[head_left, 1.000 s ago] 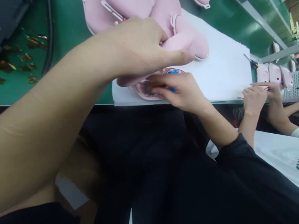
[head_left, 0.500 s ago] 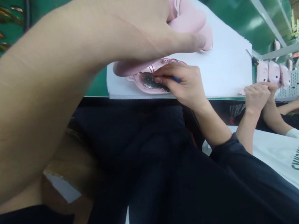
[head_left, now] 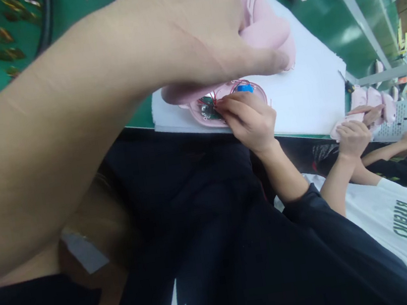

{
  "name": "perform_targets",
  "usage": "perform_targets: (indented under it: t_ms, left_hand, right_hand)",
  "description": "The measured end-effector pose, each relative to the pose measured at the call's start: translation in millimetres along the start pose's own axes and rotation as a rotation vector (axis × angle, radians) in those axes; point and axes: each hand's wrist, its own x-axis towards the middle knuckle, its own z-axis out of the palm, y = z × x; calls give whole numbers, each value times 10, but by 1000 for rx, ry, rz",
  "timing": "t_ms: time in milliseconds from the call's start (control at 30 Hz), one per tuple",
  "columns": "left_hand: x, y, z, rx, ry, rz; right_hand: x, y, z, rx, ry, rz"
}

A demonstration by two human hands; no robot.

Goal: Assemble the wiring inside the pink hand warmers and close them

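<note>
My right hand (head_left: 250, 117) is closed in a pinch at the red wires (head_left: 214, 99) above a small circuit board (head_left: 207, 111). The board lies in an open pink shell (head_left: 196, 117) on white paper sheets. Inside the same shell, a blue part (head_left: 245, 88) shows just beyond my knuckles. My left hand (head_left: 204, 30) reaches across from the left, over a stack of rounded pink shells (head_left: 266, 33). Its thumb lies stretched along one of them; the other fingers are hidden. Another pink shell piece (head_left: 187, 93) shows beneath the left palm.
White sheets (head_left: 312, 85) cover part of the green table (head_left: 324, 12). Amber film scraps (head_left: 7, 53) and a black cable (head_left: 48, 25) lie at the far left. A co-worker's hands (head_left: 354, 137) handle a pink part at the right, near more pink cases (head_left: 374, 96).
My right hand has shifted slightly, uncovering more of the blue part and the red wires. My left hand stays over the stack. The co-worker's hands have moved apart a little.
</note>
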Motion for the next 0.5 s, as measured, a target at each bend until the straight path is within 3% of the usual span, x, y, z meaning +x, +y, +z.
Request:
perform_targets:
  t_ms: [100,233,500]
  left_hand:
    - [-35,41,-4,249,46,-26]
    - [-67,97,-13,244,53,-61]
    - [56,-49,64,220,80,67]
  right_hand:
    - [-5,-16,11,1,68,-41]
    - [13,-22,-2,-21,103,-62]
    - [-97,7,24,-120,-65,16]
